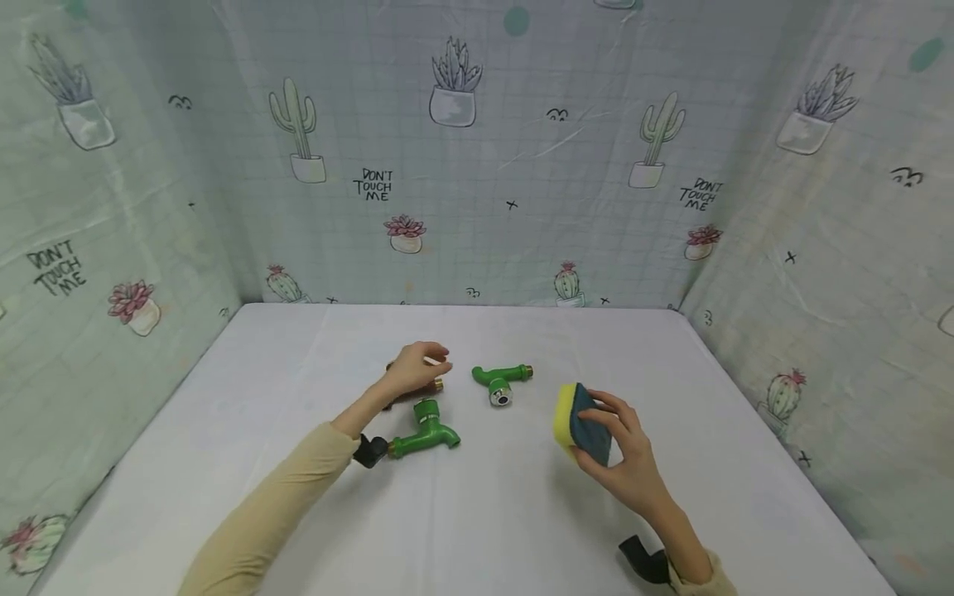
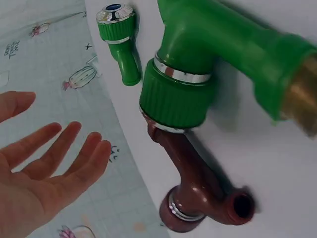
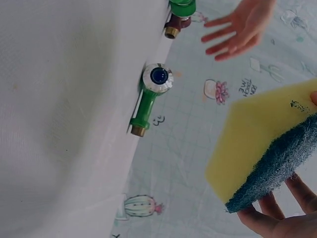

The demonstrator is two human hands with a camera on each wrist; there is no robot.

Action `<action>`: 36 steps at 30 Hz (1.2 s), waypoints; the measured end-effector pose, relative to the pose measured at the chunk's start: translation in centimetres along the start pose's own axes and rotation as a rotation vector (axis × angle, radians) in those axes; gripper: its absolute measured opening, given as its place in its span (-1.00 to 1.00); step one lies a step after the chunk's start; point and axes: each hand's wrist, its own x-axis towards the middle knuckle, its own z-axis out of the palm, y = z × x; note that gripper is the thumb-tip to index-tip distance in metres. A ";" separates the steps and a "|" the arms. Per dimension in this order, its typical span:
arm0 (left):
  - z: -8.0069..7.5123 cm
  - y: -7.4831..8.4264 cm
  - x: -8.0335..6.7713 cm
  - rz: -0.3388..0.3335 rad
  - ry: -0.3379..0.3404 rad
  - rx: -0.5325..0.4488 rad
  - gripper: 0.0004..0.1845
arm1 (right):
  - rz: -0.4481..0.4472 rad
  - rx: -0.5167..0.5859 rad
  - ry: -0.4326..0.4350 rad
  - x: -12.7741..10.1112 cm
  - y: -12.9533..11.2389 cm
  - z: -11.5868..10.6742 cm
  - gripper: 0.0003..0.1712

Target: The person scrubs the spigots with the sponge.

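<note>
My right hand [image 1: 629, 459] grips a sponge [image 1: 589, 422], yellow on one side and dark green on the scouring side, above the right part of the table. In the right wrist view the sponge [image 3: 257, 134] is held by its edges between thumb and fingers. My left hand [image 1: 417, 368] hovers with loosely bent fingers over a brown tap [image 1: 417, 393], which it partly hides in the head view. The left wrist view shows that brown tap [image 2: 190, 173] whole and the left hand [image 2: 54, 168] holding nothing. Nearest the left forearm lies a green tap [image 1: 425, 434] with a brass thread.
A second green tap [image 1: 501, 381] with a chrome-capped handle lies mid-table, between the hands. The white table [image 1: 477, 513] ends at a cloth backdrop [image 1: 477, 165] printed with cacti, which also rises at both sides. Black straps [image 1: 644, 561] sit at the wrists.
</note>
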 end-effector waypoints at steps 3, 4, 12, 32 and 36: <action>1.6 1.2 1.5 0.116 -0.026 0.191 -0.58 | 0.016 -0.011 -0.001 0.0 -0.4 0.0 -0.38; 2.2 1.5 1.9 0.144 -0.039 0.246 -0.55 | 0.020 -0.015 0.001 0.1 -0.7 -0.1 -0.38; 6.2 2.2 4.7 0.168 -0.179 0.475 -0.31 | 0.021 -0.026 0.028 0.7 -3.2 -1.2 -0.42; 10.1 3.7 6.1 0.123 -0.282 0.837 -0.57 | 0.010 -0.028 0.061 0.0 -1.2 -0.8 -0.38; 10.3 3.7 6.2 0.087 -0.303 0.790 -0.45 | 0.025 -0.013 0.063 -0.5 0.1 -0.5 -0.36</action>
